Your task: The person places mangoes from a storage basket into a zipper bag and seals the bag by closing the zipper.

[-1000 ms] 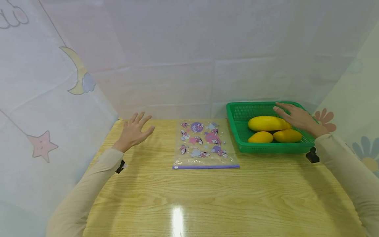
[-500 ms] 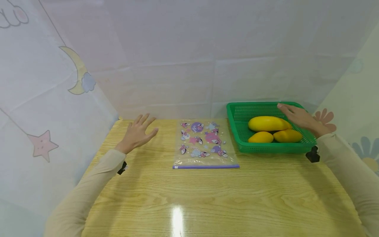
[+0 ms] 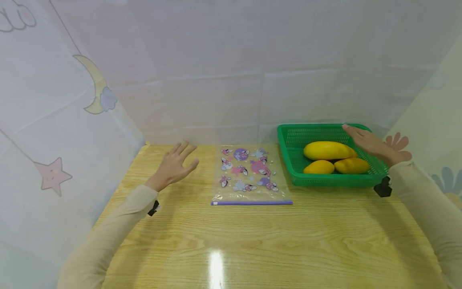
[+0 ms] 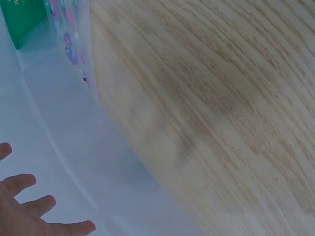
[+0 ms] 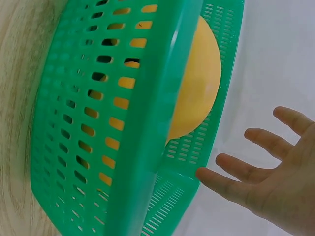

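A clear zip bag [image 3: 249, 172] with cartoon prints and a purple slider strip lies flat on the table. To its left my left hand [image 3: 173, 165] hovers with fingers spread, holding nothing; the left wrist view shows its fingers [image 4: 39, 205] apart over the table's back edge. A green plastic basket [image 3: 299, 179] stands right of the bag, holding three yellow mangoes: a large one [image 3: 326, 150] behind two smaller ones [image 3: 319, 167]. My right hand [image 3: 369, 142] is above the basket's right side, fingers extended and holding nothing. In the right wrist view a mango [image 5: 199, 83] shows over the basket's rim.
The light wooden table [image 3: 231, 228] stretches toward me, with a bright reflection [image 3: 216, 269] near the front. A pale printed cloth [image 3: 202, 80] hangs behind it and along both sides. Dark wrist mounts [image 3: 383, 187] sit beneath the sleeves.
My left hand has moved right, toward the bag. The right hand has shifted slightly right above the basket. Bag, basket and mangoes have stayed in place.
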A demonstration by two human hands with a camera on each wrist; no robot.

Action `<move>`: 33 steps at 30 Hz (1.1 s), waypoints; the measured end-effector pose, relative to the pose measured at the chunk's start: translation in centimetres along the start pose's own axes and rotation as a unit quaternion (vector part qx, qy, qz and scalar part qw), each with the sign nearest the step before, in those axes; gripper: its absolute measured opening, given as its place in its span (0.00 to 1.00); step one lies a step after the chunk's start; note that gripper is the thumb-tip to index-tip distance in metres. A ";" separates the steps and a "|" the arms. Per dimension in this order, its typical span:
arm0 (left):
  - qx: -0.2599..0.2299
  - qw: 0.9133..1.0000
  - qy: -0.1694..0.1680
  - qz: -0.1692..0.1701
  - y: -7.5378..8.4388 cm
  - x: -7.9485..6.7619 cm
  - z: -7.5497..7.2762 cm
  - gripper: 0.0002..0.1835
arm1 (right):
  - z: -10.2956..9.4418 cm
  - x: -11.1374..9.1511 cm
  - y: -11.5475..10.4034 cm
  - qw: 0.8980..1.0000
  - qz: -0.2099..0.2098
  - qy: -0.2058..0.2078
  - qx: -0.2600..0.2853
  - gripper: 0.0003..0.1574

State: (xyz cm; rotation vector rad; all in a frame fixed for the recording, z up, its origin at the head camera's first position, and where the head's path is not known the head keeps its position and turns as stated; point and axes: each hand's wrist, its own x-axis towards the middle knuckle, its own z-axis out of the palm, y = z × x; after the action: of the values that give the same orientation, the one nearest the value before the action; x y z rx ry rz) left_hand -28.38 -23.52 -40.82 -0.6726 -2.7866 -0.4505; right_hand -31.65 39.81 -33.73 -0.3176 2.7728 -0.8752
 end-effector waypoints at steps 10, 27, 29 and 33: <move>-0.022 1.000 -0.009 0.018 1.7 -0.8 1.5 0.34 | 0.0 0.1 0.2 1.000 -0.001 -0.004 0.030 0.49; -0.048 0.998 -0.026 0.040 3.7 -1.8 3.2 0.34 | -0.2 0.5 0.3 0.997 0.027 -0.018 0.064 0.52; -0.054 0.997 -0.028 0.043 3.9 -1.8 3.3 0.34 | -0.2 0.5 0.4 0.997 0.022 -0.020 0.068 0.50; -0.058 0.997 -0.032 0.049 4.4 -1.9 3.5 0.34 | -0.2 0.6 0.6 0.997 0.018 -0.024 0.074 0.50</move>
State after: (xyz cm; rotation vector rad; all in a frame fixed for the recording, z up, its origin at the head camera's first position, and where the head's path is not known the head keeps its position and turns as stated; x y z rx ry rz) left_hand -25.20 -19.32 -43.59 -0.8582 -2.7881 -0.5847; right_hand -32.38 40.24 -34.05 -0.2595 2.6428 -1.0417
